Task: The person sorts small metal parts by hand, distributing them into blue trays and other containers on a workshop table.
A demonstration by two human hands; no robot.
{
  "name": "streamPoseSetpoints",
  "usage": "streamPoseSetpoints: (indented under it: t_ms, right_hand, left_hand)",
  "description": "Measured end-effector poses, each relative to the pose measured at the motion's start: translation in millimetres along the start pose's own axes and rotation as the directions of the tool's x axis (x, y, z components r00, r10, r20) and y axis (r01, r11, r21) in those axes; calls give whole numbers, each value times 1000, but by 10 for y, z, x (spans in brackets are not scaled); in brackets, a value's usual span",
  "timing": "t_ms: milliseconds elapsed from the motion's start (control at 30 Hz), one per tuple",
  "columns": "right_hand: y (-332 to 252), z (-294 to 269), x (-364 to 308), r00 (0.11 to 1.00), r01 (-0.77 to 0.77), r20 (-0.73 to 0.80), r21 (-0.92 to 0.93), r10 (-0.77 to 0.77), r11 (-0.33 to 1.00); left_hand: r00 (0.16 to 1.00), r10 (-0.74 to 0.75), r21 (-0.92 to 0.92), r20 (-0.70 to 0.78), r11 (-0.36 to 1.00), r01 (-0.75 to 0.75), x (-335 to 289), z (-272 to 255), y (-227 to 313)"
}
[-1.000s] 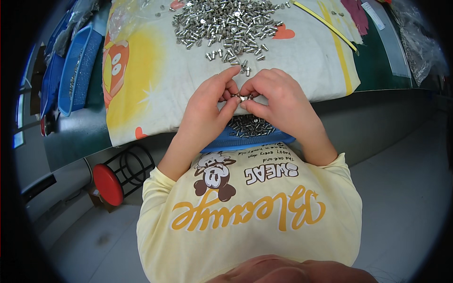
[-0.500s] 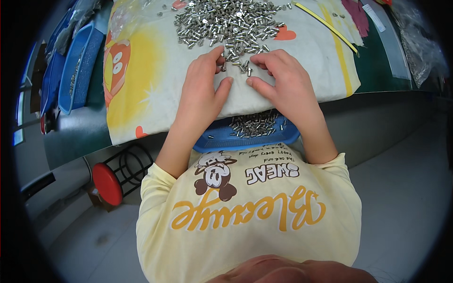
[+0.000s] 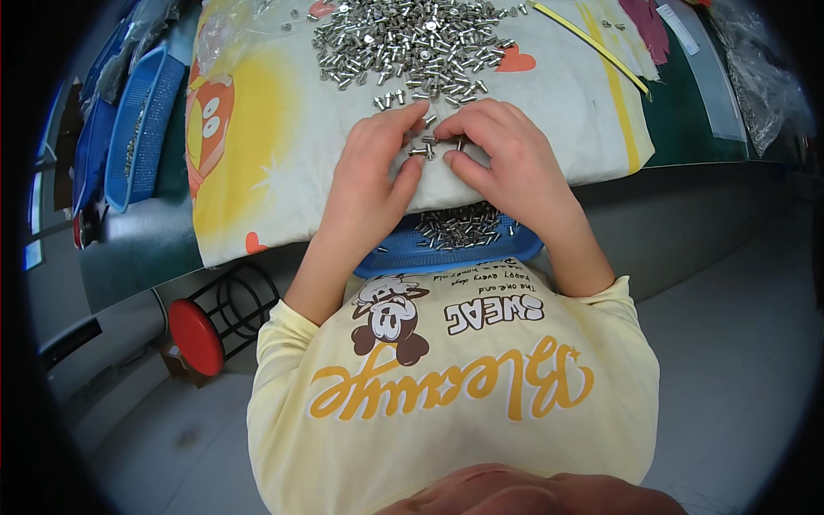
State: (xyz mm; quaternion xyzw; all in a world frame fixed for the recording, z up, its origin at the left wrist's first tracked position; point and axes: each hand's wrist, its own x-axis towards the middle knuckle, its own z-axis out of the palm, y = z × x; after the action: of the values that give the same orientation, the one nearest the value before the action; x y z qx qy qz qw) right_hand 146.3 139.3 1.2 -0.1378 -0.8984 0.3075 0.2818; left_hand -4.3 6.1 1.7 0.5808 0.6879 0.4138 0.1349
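Note:
Several small silver screw-like pieces with round heads (image 3: 427, 148) lie on the cloth between my two hands. My left hand (image 3: 371, 159) rests at their left side, fingers curved and thumb apart from them. On the other side my right hand (image 3: 506, 154) bends its fingers inward, with a gap between forefinger and thumb. One metal piece (image 3: 460, 144) shows in that gap and seems to lie on the cloth; the fingers partly cover it. Beyond my fingertips spreads a large pile of the same pieces (image 3: 412, 43).
Below the table edge, against my body, a blue basket (image 3: 463, 257) holds more metal pieces. A patterned cloth (image 3: 283, 172) covers the table. Another blue basket (image 3: 159, 94) stands at the left, and a yellow strip (image 3: 592, 50) lies at the right. A red stool (image 3: 196, 336) is at lower left.
Both hands have drawn a few pieces slightly nearer to me, away from the pile. My right hand's fingers have moved left, closer to the left hand. Some pieces lie loose beyond my left fingers.

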Motion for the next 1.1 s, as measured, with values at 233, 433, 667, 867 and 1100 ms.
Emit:
streamPoseSetpoints:
  t_ms: [233,433,667,867,1100]
  right_hand:
    - [-11,45,21,1000,22,-17,-7,-22,1000]
    - [-21,20,48,999,40,21,-40,-39,998]
    - [-39,10,2,1000,23,-21,-39,-23,999]
    - [-57,-5,-50,1000,17,-5,-14,-17,1000]
    - [-73,-47,-61,999,-8,36,-18,8,1000]
  left_hand:
    - [998,-61,-70,34,996,63,-4,27,54]
    - [998,-68,-24,-6,997,68,-25,3,90]
    - [997,-78,10,-12,997,78,-69,-49,54]
    - [992,-123,-133,35,983,127,-58,-61,70]
    - [988,-134,-141,78,979,144,-47,-63,89]
